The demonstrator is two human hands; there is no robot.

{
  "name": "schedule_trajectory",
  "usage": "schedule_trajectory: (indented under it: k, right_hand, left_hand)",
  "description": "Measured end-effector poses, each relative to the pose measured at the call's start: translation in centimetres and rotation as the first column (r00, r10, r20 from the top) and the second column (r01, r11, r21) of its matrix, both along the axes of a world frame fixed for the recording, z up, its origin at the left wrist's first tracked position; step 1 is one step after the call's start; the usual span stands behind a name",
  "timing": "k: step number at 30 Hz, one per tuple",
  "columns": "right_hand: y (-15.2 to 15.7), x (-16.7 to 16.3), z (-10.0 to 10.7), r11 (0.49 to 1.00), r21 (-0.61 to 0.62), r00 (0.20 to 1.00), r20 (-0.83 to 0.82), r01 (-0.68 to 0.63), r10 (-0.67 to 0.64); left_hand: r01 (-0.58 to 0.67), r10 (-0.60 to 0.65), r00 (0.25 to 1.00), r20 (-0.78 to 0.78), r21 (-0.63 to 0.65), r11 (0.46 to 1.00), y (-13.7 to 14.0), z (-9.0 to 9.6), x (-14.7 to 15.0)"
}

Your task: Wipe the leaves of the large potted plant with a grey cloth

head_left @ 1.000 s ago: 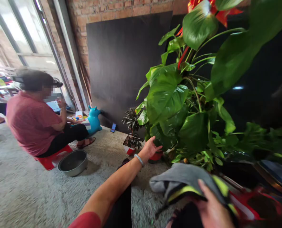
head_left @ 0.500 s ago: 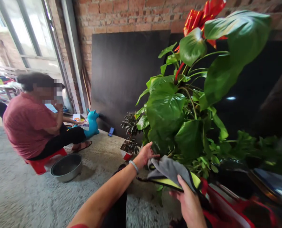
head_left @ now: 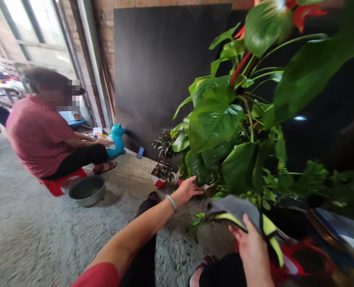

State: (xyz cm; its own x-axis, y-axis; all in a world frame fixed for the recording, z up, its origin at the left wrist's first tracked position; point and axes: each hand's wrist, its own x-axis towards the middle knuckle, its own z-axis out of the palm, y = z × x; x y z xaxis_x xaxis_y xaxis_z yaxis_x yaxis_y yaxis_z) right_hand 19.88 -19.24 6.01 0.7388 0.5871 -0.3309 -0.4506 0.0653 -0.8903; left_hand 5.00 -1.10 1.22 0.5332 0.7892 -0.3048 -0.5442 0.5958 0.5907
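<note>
My right hand (head_left: 251, 243) grips a folded grey cloth (head_left: 239, 207) with yellow-green backing and dark edging, its thumb on top. To the left, my left hand (head_left: 188, 192), a pale bangle on its wrist, reaches under the lower leaves of a big green plant (head_left: 215, 123). Its fingers are spread and hold nothing that I can see; whether the fingertips touch a leaf I cannot tell. Red ribbon (head_left: 241, 65) runs along the plant's stem. The plant's base is hidden behind leaves and the cloth.
A small dark-leaved plant in a red-and-white pot (head_left: 159, 175) stands past my left hand. At left a person (head_left: 42, 135) sits on a red stool (head_left: 55, 186), beside a grey basin (head_left: 87, 191). A teal animal toy (head_left: 116, 139) and a phone (head_left: 140, 152) are near the black panel (head_left: 165, 71).
The cloth in my right hand has moved right and slightly down, away from my left hand. The seated person's raised hand has come down. My view has tilted downward.
</note>
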Motion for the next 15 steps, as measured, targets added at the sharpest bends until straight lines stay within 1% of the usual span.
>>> schedule_trajectory:
  k: [1, 2, 3, 4, 6, 8, 9, 10, 11, 12, 13, 15]
  right_hand:
    - [-1.4, -0.6, -1.3, 0.999, -0.029, 0.999, 0.014, -0.036, 0.036]
    - [-2.7, -0.9, -1.9, 0.997, -0.039, 0.997, 0.044, -0.064, 0.066]
    - [-3.8, -0.9, -1.8, 0.996, -0.027, 0.992, 0.089, -0.088, 0.090]
    - [-4.4, -0.8, -1.0, 0.995, 0.003, 0.985, 0.141, -0.102, 0.100]
    - [-4.0, -0.2, 2.0, 0.992, 0.079, 0.972, 0.221, -0.102, 0.083]
    - [-1.6, 0.1, 5.4, 0.981, 0.166, 0.958, 0.283, -0.100, 0.049]
    - [0.1, 0.0, 6.8, 0.970, 0.222, 0.951, 0.310, -0.099, 0.026]
    - [1.8, -0.4, 7.6, 0.958, 0.267, 0.949, 0.314, -0.101, 0.013]
    - [3.4, -0.9, 7.8, 0.953, 0.284, 0.957, 0.288, -0.106, 0.021]
    - [4.6, -1.6, 7.3, 0.956, 0.270, 0.969, 0.242, -0.115, 0.048]
    - [5.3, -2.2, 6.3, 0.965, 0.227, 0.976, 0.198, -0.134, 0.089]
    - [5.0, -3.2, 3.3, 0.975, 0.098, 0.969, 0.168, -0.200, 0.182]
  left_hand:
    - [-0.020, 0.019, 1.000, -0.008, -0.005, 1.000, 0.4, -0.4, -0.4]
    - [-0.039, 0.039, 0.999, -0.014, -0.010, 0.999, 0.7, -0.9, -0.7]
    - [-0.058, 0.057, 0.998, -0.022, -0.019, 0.998, 1.0, -1.2, -0.9]
    - [-0.069, 0.068, 0.997, -0.030, -0.027, 0.997, 1.2, -1.5, -0.9]
    - [-0.058, 0.057, 0.998, -0.028, -0.025, 0.998, 1.1, -1.9, -0.4]
    - [-0.015, 0.015, 1.000, -0.017, 0.002, 1.000, 0.6, -2.2, 0.4]
    - [0.009, -0.009, 1.000, -0.012, 0.021, 1.000, 0.2, -2.2, 0.9]
    - [0.031, -0.031, 0.999, -0.009, 0.039, 0.999, -0.2, -2.3, 1.4]
    - [0.048, -0.048, 0.999, -0.011, 0.049, 0.998, -0.5, -2.4, 1.7]
    - [0.057, -0.056, 0.998, -0.013, 0.054, 0.997, -0.7, -2.5, 1.9]
    - [0.050, -0.050, 0.999, -0.002, 0.062, 0.997, -0.9, -2.8, 1.8]
    - [0.003, -0.008, 0.998, 0.066, 0.078, 0.997, -0.9, -3.4, 0.9]
